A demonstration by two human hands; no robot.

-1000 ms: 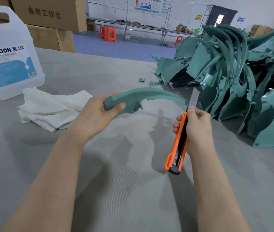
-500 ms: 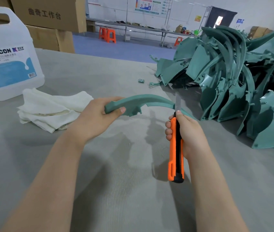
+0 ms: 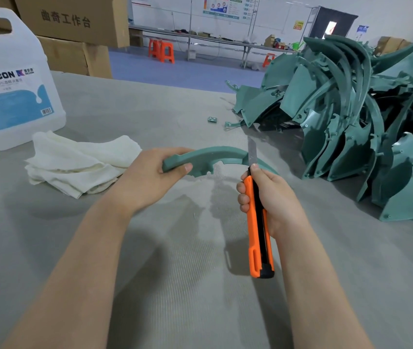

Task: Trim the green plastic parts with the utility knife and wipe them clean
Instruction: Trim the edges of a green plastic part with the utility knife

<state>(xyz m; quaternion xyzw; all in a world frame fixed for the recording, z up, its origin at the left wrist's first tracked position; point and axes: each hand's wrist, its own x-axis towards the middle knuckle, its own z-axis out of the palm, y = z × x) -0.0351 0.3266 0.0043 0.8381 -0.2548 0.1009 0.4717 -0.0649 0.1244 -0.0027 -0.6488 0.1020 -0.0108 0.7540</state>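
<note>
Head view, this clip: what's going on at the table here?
A person is trimming a curved green part. The left hand grips one end above the table, and the right hand holds an orange utility knife, blade out against the part's edge. A white cloth and a jug sit at the left; a pile of green parts lies at the right.
</note>
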